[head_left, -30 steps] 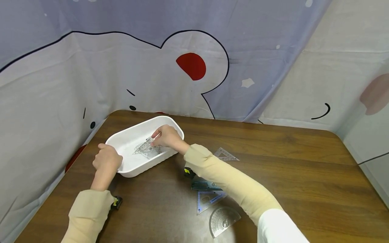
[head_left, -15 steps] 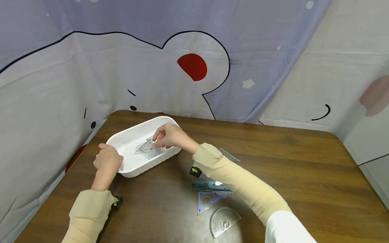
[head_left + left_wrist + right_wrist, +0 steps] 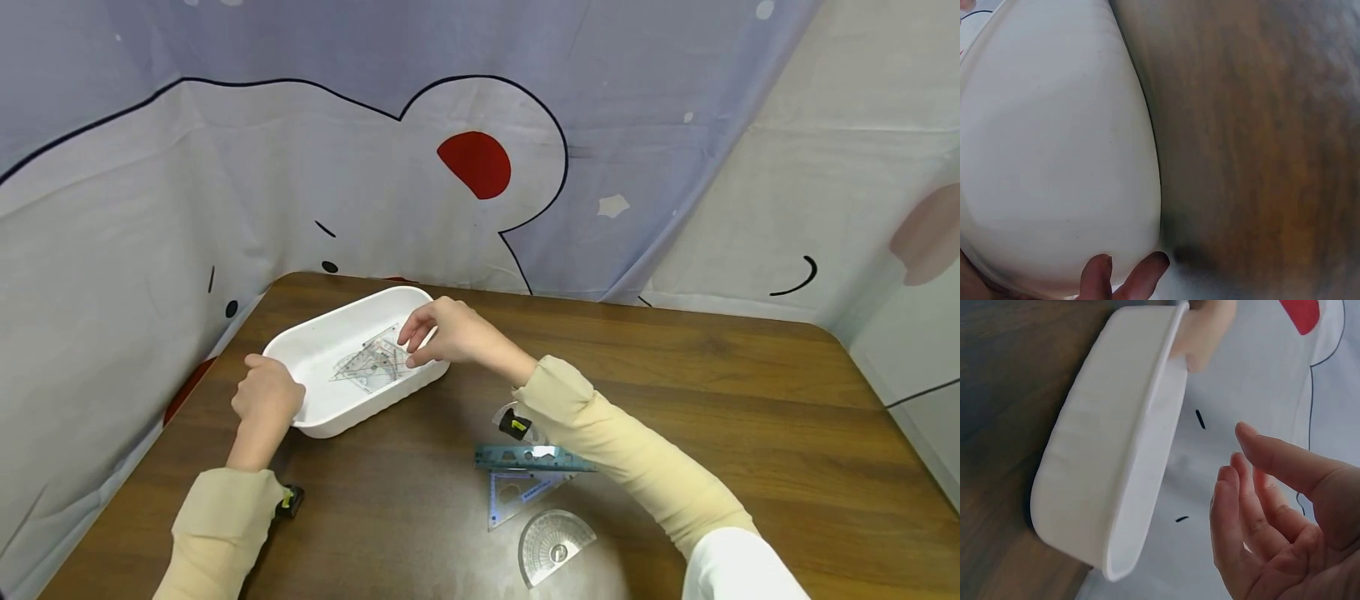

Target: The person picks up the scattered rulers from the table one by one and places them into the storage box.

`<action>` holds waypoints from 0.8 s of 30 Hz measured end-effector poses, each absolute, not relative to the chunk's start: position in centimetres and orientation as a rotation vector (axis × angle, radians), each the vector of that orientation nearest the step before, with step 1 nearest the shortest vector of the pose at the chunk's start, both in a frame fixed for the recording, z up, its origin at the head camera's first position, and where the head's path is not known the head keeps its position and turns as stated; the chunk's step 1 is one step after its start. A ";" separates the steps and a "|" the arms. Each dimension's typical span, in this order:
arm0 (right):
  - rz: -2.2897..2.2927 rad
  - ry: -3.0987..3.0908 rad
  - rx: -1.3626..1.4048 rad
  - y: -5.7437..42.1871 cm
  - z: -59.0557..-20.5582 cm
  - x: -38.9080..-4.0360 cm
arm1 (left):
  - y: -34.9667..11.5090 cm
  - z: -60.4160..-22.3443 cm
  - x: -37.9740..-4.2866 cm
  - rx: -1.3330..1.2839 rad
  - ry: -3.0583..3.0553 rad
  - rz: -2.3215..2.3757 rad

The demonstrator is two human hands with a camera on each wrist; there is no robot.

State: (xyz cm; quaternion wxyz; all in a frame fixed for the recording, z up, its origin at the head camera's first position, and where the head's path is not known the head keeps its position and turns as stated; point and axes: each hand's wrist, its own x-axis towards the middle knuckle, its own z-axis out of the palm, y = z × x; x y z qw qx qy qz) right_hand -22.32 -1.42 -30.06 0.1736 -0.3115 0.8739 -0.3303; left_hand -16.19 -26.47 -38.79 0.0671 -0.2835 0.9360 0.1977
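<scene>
At its near-left end, the white plastic tub [image 3: 311,350] is gripped by my left hand [image 3: 265,392]. Two fingertips [image 3: 1141,275] of that hand show against the tub's wall in the left wrist view. Clear set squares [image 3: 371,360] and other see-through drawing pieces lie overlapping on the tub's floor. Over the tub's right end, my right hand [image 3: 444,331] hovers with loosely bent fingers. The right wrist view shows its thumb [image 3: 1285,459] apart from the fingers and nothing between them.
Right of the tub, a teal ruler [image 3: 510,457] lies on the brown table [image 3: 360,517] with a blue-marked set square [image 3: 497,504] below it. A clear protractor [image 3: 551,542] is nearest the front. A printed curtain [image 3: 300,167] hangs behind the table.
My right hand has drawn back to the right and up from the pieces in the tub, its fingers now apart. The left hand stays on the tub's end.
</scene>
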 end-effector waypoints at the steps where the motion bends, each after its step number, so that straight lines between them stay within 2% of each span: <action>1: -0.930 2.485 -0.887 -1.1 -30.0 -22.3 | -26.5 -38.8 -16.2 -0.853 2.822 0.595; 24: -0.963 2.459 -0.806 7.1 -32.2 -20.5 | -26.3 -38.8 -16.1 -0.881 2.830 0.599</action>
